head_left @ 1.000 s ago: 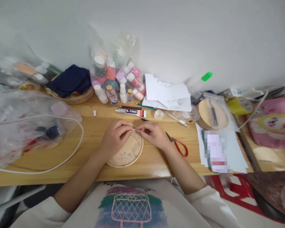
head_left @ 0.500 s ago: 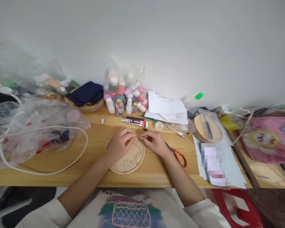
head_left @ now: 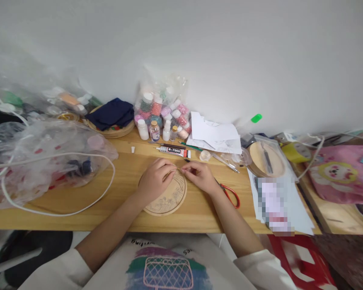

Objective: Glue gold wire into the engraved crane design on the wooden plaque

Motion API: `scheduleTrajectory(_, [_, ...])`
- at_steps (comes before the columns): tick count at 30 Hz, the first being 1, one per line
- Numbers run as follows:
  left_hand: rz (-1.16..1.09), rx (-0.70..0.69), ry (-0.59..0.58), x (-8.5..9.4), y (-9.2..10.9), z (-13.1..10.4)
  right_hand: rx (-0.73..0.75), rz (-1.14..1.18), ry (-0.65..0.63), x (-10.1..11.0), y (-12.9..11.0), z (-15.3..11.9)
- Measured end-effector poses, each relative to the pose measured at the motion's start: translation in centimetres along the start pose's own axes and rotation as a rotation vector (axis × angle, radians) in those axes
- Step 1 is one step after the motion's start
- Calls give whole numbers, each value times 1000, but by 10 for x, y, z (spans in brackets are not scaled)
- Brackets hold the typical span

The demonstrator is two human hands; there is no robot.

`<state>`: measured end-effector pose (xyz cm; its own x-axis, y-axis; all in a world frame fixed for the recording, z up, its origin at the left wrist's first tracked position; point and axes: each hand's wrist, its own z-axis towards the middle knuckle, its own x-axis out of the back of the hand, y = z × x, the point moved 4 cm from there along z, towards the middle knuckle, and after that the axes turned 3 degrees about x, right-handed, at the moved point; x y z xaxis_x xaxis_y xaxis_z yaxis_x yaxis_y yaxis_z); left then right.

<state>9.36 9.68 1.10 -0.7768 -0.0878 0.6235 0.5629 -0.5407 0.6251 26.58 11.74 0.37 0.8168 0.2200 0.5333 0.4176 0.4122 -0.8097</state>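
Over the upper part of a round wooden board with wave-like line patterns, my two hands meet almost fingertip to fingertip. My left hand is closed in a pinch, its palm covering the board's left side. Opposite it, my right hand pinches too, just past the board's upper right edge. A thin yellowish strand seems to run between the fingertips; it is too fine to make out clearly. Red-handled scissors lie beside my right wrist, partly covered by it. A B-7000 glue tube rests beyond my hands.
Small bottles stand before a bag of colourful jars. White papers, a pen and a clear lidded pot lie to the right. A white cable and plastic bags crowd the left. Another wooden disc sits at right.
The whole view has shifted slightly, so things appear a little higher and further right. My hands stay pinched together over the board, with only slight finger movement.
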Motion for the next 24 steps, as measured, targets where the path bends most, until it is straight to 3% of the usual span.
scheduleTrajectory(24, [52, -2, -11, -2, -1, -1, 70, -93, -15, 1, -3, 0])
